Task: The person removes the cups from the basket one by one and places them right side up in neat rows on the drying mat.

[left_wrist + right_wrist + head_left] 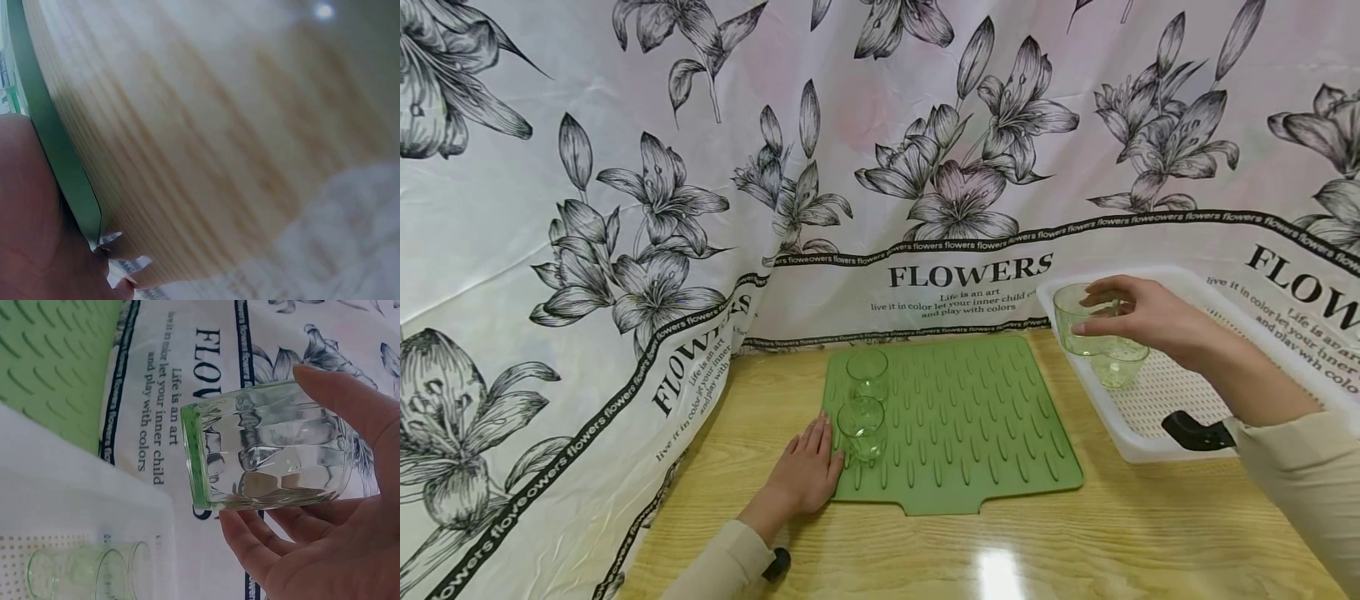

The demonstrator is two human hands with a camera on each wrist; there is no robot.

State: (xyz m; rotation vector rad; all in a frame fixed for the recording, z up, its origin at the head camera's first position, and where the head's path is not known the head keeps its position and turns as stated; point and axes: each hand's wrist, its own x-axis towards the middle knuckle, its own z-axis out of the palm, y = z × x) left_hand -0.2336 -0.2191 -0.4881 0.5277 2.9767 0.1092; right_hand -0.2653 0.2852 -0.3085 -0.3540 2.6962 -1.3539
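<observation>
A glass [269, 453] is held by the right hand [1138, 321], its grip clamped between thumb and fingertips, over the left side of the white tray [1165, 451], where another glass [1118, 371] is seen. The left hand [808, 468] is laid with fingers extended at the left edge of the green mat [955, 433] on the worktop [910, 554]; two glasses [862, 433] are set along that side.

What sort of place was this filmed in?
Likely a makeshift tabletop workspace: a flower-printed curtain hangs behind a wood-grain table, on which lies a ridged green drying mat.
</observation>
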